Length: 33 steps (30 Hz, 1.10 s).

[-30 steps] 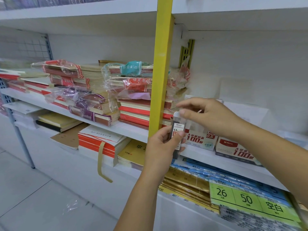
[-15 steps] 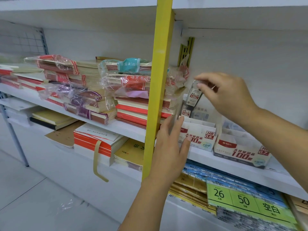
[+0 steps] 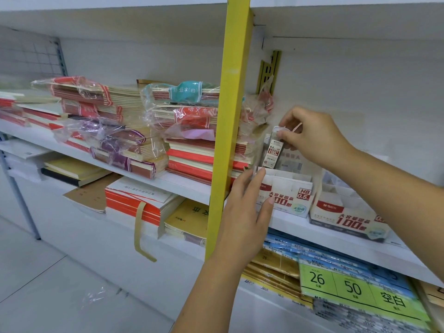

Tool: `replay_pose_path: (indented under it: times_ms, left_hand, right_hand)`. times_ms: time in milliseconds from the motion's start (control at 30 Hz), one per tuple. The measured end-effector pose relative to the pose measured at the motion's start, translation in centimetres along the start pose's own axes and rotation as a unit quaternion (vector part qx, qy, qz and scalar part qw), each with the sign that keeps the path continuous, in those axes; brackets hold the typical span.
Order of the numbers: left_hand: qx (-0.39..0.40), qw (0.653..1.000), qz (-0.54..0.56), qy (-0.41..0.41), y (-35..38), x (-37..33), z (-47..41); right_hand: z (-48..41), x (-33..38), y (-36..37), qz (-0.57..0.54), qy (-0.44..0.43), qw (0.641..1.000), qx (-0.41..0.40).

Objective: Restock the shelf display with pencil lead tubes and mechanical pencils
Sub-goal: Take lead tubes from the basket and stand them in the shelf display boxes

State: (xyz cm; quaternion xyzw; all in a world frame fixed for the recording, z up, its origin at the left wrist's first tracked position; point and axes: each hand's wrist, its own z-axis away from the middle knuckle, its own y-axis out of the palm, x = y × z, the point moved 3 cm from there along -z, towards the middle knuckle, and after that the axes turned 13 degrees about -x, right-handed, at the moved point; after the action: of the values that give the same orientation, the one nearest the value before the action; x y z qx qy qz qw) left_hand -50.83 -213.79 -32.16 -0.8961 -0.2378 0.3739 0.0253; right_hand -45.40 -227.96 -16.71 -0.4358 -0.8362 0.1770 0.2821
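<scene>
Status: early stage of the restock. On the shelf (image 3: 187, 186), wrapped notebook stacks (image 3: 115, 131) fill the left section up to the yellow upright (image 3: 230, 116) and play no part in the task.

Just right of the upright, the left hand (image 3: 247, 212) lies with fingers extended against the front of the HB 0.5 display box (image 3: 288, 193). It grips nothing and appears to steady the box.

One lead tube (image 3: 272, 152) stands upright above the box's rear left compartment, with its lower end at about the rim, not yet seated. The right hand (image 3: 312, 138) pinches the tube by its cap.

The visible compartments of this box look unfilled, and so do those of the second display box (image 3: 346, 212) just beside it. No mechanical pencils are in view, so that part of the task is judged not started.
</scene>
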Motion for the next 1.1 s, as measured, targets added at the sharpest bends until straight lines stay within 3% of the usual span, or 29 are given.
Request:
replay_pose_path:
  times_ms: [300,367,500,567,633,767,867,1000,1100]
  left_hand:
    - [0.026,1.0,-0.007,-0.001,-0.3,-0.4,0.3]
    - [0.006,1.0,-0.015,0.0,-0.8,-1.1,0.8]
    - [-0.076,0.996,-0.027,0.041,-2.2,-3.1,3.8]
    - [-0.018,0.998,-0.026,0.053,-1.8,-3.3,6.7]
    - [0.121,0.991,-0.04,0.038,-0.4,-2.0,10.4]
    - [0.37,0.921,-0.108,-0.061,2.4,3.8,19.7]
    - [0.424,0.884,-0.126,-0.154,3.7,8.2,26.7]
    - [0.478,0.825,-0.146,-0.262,4.1,12.9,34.8]
    - [0.459,0.83,-0.123,-0.292,4.7,15.4,38.3]
  right_hand:
    - [1.2,0.7,-0.4,0.179,-0.094,0.977,0.07]
    - [2.9,1.6,-2.5,0.139,-0.091,0.986,0.023]
    - [11.0,3.0,-7.6,-0.047,-0.038,0.996,-0.068]
    - [16.0,2.1,-8.7,-0.13,0.046,0.99,-0.04]
    - [21.2,-0.2,-8.1,-0.154,0.153,0.976,0.024]
    - [33.5,-7.3,-3.7,-0.1,0.347,0.911,0.199]
    - [43.5,-12.2,0.7,-0.045,0.423,0.859,0.286]
    - [53.7,-15.8,5.3,0.013,0.455,0.808,0.373]
    - [59.0,-17.0,6.7,0.031,0.487,0.777,0.399]
